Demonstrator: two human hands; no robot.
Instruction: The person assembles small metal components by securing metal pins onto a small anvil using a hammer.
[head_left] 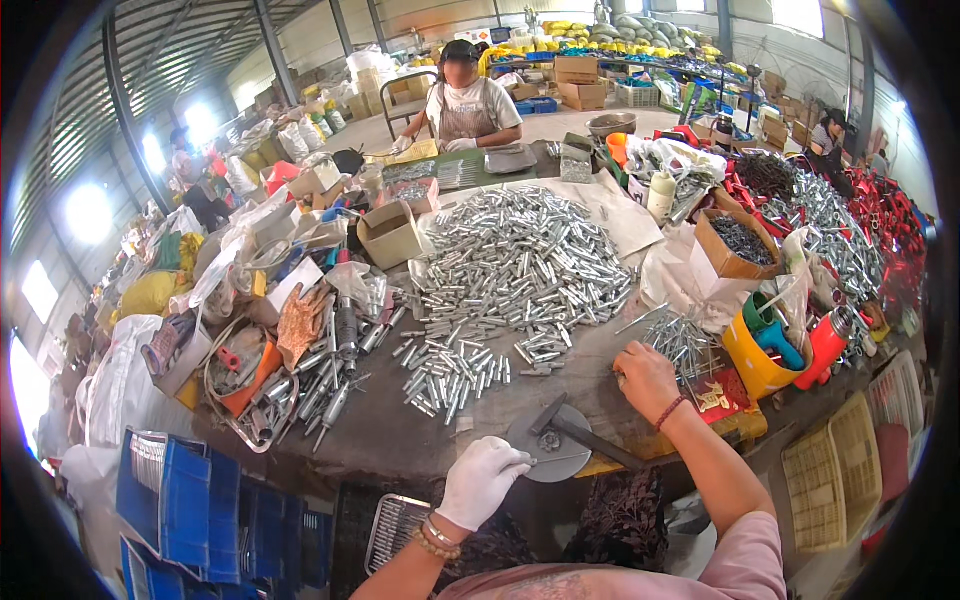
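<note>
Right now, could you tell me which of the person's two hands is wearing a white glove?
The left hand wears the white glove, pinching a thin pin at the round grey metal disc; the right hand is bare.

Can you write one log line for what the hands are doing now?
left hand: gloved, on disc | right hand: bare, by pins | hammer: on disc

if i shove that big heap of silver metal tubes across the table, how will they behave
The metal tubes look round and smooth, so loose ones would probably roll and scatter, as those at the heap's edge already lie. They appear to be solid metal, so the whole heap is likely heavy and would slide unevenly across the table.
</note>
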